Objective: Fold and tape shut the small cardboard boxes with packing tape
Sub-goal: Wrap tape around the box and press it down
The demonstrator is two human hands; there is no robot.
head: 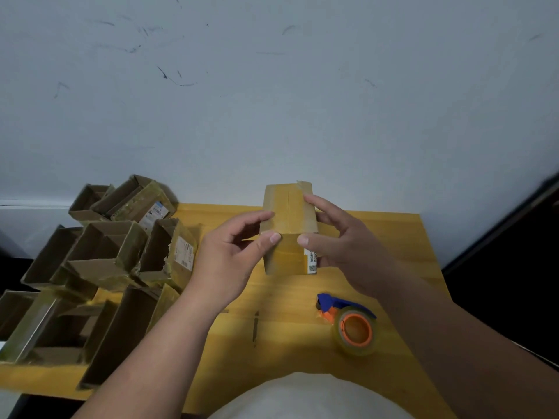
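Cardboard box — at table's far middle, flaps closed under tape | left hand and right hand pinch its sides, thumbs on the near edge — probably smoothing tape | tape dispenser near-right, within reach | open boxes wait left.

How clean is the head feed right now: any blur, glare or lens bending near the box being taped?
Head view: the taped box and both hands, left hand and right hand, read fairly sharp; the open boxes at left look smeared; the table edge bows from the wide-angle lens; soft sheen on the tape dispenser roll; right edge dark.
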